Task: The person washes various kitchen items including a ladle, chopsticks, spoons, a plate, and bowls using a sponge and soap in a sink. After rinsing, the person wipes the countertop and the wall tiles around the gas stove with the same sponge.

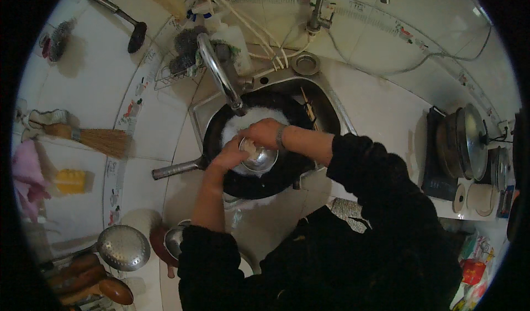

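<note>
A small shiny metal bowl [265, 161] is tilted over a large black wok [248, 190], which rests in the stainless steel sink [331, 100]. My left hand [231, 154] grips the bowl at its left rim. Over the bowl's far rim bends my right hand [264, 132], with a metal band [280, 137] on the wrist; its fingertips are hidden. Something pale [250, 148] shows inside the bowl between the hands, too unclear to name. White suds [258, 115] cover the wok's middle. The wok's handle [178, 170] sticks out to the left over the counter.
A chrome faucet [219, 73] arches over the wok's far edge. Thin sticks [308, 106] lie in the sink's right side. At left hang a hand brush [99, 140] and a skimmer [123, 248]. A lidded pot [455, 143] stands at right.
</note>
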The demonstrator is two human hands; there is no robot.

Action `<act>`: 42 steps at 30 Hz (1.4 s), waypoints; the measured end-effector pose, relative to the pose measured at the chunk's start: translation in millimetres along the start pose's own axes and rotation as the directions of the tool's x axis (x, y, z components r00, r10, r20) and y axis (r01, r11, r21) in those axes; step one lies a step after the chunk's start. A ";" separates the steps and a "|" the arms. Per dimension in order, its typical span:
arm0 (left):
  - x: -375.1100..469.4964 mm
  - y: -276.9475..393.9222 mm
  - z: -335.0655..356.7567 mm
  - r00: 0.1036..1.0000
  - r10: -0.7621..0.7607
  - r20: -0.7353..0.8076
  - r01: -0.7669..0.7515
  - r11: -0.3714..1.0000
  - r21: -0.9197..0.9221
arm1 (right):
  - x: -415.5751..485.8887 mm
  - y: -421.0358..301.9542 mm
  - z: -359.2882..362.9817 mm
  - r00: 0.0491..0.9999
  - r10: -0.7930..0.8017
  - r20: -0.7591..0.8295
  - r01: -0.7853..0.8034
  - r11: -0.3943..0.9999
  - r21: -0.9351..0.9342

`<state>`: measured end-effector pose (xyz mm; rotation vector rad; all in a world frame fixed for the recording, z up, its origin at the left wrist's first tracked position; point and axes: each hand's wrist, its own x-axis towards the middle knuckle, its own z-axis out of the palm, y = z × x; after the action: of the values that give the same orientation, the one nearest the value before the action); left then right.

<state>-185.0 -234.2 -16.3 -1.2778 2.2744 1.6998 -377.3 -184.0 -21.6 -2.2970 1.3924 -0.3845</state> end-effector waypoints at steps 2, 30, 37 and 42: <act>-14.9 0.6 16.9 0.935 0.075 -0.345 -0.014 0.984 0.176 | -1.5 4.6 6.3 0.949 0.304 0.083 -0.306 0.952 0.004; -43.1 -39.4 38.4 0.962 -0.144 -0.231 -0.154 0.409 -0.899 | -10.7 -6.4 29.3 0.957 0.140 -0.255 -0.063 0.955 0.289; -49.7 3.4 52.2 0.951 -0.082 -0.297 -0.180 0.636 -0.751 | -1.1 -35.2 15.9 0.917 0.126 -0.378 -0.096 0.991 0.097; -69.2 22.1 58.0 0.928 -0.013 -0.372 -0.305 0.546 -0.780 | -17.2 -3.7 -1.3 0.857 0.413 0.309 -0.395 0.139 0.908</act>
<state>-177.5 -145.4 10.1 -1.6127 1.6936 3.0687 -383.0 -167.5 -18.9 -0.8096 1.1601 -0.7927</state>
